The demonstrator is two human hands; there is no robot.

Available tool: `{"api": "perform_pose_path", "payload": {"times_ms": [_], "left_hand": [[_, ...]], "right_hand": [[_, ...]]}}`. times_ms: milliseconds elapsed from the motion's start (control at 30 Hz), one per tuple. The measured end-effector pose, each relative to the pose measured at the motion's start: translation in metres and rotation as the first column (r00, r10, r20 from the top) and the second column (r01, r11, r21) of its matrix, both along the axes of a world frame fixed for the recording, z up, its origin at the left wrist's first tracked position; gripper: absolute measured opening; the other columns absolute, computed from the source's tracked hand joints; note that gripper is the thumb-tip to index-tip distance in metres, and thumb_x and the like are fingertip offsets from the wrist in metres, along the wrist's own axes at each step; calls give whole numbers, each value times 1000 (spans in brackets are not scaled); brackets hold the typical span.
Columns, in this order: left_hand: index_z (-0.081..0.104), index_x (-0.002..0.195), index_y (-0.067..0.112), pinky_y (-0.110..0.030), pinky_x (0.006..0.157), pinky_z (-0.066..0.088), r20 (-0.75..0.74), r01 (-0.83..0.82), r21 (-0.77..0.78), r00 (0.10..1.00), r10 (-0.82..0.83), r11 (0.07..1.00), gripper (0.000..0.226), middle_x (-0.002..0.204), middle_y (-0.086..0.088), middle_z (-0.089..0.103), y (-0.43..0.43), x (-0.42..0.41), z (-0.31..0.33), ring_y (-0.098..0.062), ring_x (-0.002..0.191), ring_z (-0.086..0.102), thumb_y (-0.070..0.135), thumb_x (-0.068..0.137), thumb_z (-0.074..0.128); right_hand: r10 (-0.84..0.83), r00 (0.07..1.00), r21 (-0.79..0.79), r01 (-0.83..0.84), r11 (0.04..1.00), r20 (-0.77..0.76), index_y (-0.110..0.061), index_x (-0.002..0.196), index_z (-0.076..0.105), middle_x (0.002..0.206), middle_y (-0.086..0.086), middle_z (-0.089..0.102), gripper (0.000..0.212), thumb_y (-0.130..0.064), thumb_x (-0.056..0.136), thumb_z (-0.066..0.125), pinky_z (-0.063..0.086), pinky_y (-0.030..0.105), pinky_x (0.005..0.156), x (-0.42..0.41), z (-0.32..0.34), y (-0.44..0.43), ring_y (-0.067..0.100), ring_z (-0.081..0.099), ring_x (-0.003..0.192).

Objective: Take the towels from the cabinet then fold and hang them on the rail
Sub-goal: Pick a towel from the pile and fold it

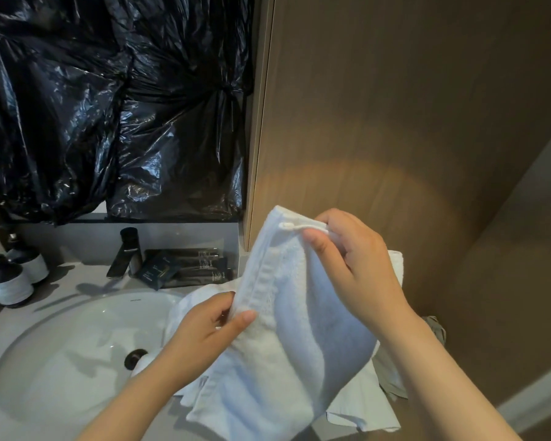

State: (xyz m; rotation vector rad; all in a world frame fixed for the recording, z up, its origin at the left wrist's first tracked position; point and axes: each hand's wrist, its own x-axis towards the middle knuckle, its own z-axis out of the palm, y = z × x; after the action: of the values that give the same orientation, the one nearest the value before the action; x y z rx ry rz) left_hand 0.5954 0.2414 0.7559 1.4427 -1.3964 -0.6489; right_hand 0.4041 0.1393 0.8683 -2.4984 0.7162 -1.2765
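Observation:
A white towel (287, 329) hangs in the air above the right end of the vanity counter. My right hand (353, 265) pinches its upper corner by the small hanging loop. Lower down, my left hand (210, 326) pinches the towel's ribbed left edge between thumb and fingers. More white towel cloth (363, 415) lies under it on the counter, partly hidden. No rail or cabinet opening shows in this view.
A white oval sink (64, 354) with a dark drain is at lower left. Two dark pump bottles (10, 278) stand far left; a black faucet (128, 253) and dark toiletry packets (185, 265) sit behind. Black plastic (109, 100) covers the mirror. A wooden panel (395, 122) rises on the right.

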Motion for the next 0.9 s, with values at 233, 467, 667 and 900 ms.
{"api": "perform_pose_path", "payload": {"times_ms": [233, 467, 667, 900], "left_hand": [[41, 66, 32, -15, 53, 34, 165, -134, -140, 974, 156, 981, 38, 62, 14, 47, 0, 11, -4, -5, 57, 45, 61, 91, 47], [52, 73, 31, -19, 53, 34, 428, -7, 94, 903, -34, 996, 27, 72, 20, 56, -25, 38, 9, 1, 64, 50, 51, 90, 55], [56, 77, 23, -18, 61, 37, 453, 66, 326, 865, -217, 943, 30, 71, 6, 54, -53, 23, -41, -5, 66, 48, 48, 93, 55], [51, 75, 34, -19, 62, 34, 512, 110, 308, 818, -262, 945, 22, 76, 14, 53, -107, -7, -59, -4, 73, 49, 47, 92, 58]], "right_hand": [[-132, 986, 195, 110, 975, 105, -30, 68, 43, 61, -18, 48, 34, -33, 101, 48, 34, 8, 55, -11, -14, -11, 1, 46, 58], [-281, 955, 527, 288, 800, -96, -15, 71, 50, 63, 0, 48, 35, -36, 99, 49, 35, 15, 57, -39, -84, -31, 8, 44, 58], [-353, 917, 660, 381, 647, -185, -9, 71, 47, 62, 2, 43, 40, -36, 100, 48, 32, 25, 56, -70, -152, -18, 7, 40, 57], [-488, 857, 698, 452, 555, -166, -19, 67, 40, 59, -3, 39, 37, -32, 101, 47, 30, 27, 53, -99, -184, -36, 10, 37, 56]]}}
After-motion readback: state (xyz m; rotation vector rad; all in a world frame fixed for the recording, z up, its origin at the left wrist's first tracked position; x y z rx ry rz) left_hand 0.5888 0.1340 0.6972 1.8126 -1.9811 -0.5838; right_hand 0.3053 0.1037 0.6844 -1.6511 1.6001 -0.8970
